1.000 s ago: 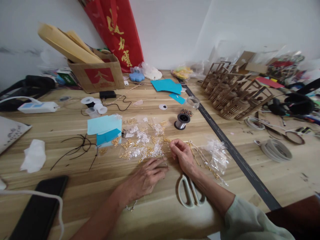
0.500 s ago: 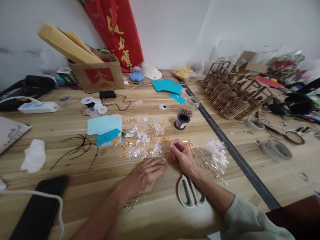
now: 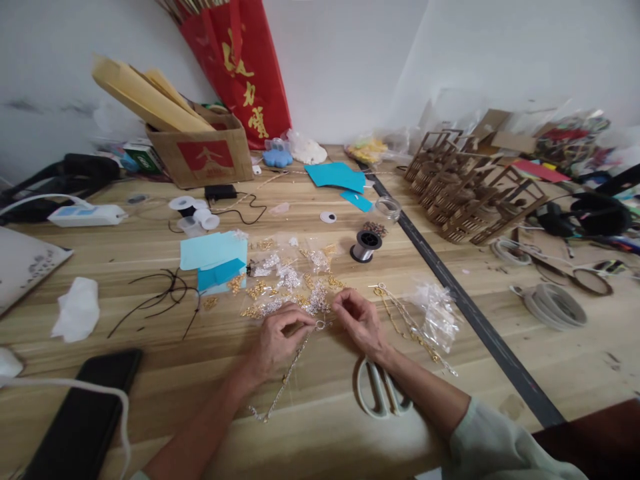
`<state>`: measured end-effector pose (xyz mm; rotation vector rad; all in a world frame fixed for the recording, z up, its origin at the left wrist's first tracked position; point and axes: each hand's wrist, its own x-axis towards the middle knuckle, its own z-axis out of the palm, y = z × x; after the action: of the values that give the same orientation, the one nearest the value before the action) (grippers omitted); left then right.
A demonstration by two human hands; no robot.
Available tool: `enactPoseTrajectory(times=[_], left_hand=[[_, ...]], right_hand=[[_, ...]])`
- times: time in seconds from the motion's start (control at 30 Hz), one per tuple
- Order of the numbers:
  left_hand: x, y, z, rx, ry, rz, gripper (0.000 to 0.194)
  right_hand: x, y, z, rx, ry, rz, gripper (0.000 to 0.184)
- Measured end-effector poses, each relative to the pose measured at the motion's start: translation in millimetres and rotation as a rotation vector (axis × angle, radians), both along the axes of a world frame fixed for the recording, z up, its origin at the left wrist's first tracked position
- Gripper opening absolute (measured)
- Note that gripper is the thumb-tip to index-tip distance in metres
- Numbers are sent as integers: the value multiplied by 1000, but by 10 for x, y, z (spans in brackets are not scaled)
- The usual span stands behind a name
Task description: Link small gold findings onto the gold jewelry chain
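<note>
A silver beaded chain (image 3: 287, 375) with a round clasp ring at its upper end lies on the wooden table. My left hand (image 3: 280, 337) pinches this chain at the ring, with the rest trailing down toward me. Just to the right, my right hand (image 3: 361, 323) has thumb and forefinger pressed together; whatever is between them is too small to make out. Beyond both hands spread gold and silver beads (image 3: 287, 303) on clear plastic. Under my right wrist lie scissors (image 3: 373, 390) with pale handles, their blades partly hidden.
Gold and silver chains (image 3: 407, 319) and a clear plastic bag (image 3: 439, 313) lie to the right. A wire spool (image 3: 366, 247) stands behind the hands. Blue paper (image 3: 215, 252), black cord (image 3: 170, 293) and a phone (image 3: 85, 413) are on the left. Wooden lantern-like baskets (image 3: 465, 193) stand back right.
My left hand has risen from lying over the chain to a pinch at its ring, uncovering the chain. My right hand has shifted slightly left and down. The view has moved slightly.
</note>
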<state>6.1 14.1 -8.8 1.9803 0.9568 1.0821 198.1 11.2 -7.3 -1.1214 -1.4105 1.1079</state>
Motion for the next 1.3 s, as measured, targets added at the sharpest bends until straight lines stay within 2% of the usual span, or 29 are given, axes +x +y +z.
enactPoseTrajectory(times=[0.17, 0.33, 0.43, 0.7, 1.3], left_hand=[[-49, 38, -12, -151, -86, 77, 11], [-69, 60, -23, -350, -173, 109, 11], [-66, 64, -24, -417, -223, 114, 12], [-46, 65, -14, -476, -235, 127, 11], [3, 30, 8, -473, -246, 104, 4]], right_hand=[[-12, -32, -10, 94, -111, 36, 16], [-33, -59, -3, 110, -158, 86, 10], [-43, -78, 6, 136, -198, 110, 8], [-37, -96, -8, 182, -296, 194, 8], [-40, -98, -76, 316, -384, 309, 5]])
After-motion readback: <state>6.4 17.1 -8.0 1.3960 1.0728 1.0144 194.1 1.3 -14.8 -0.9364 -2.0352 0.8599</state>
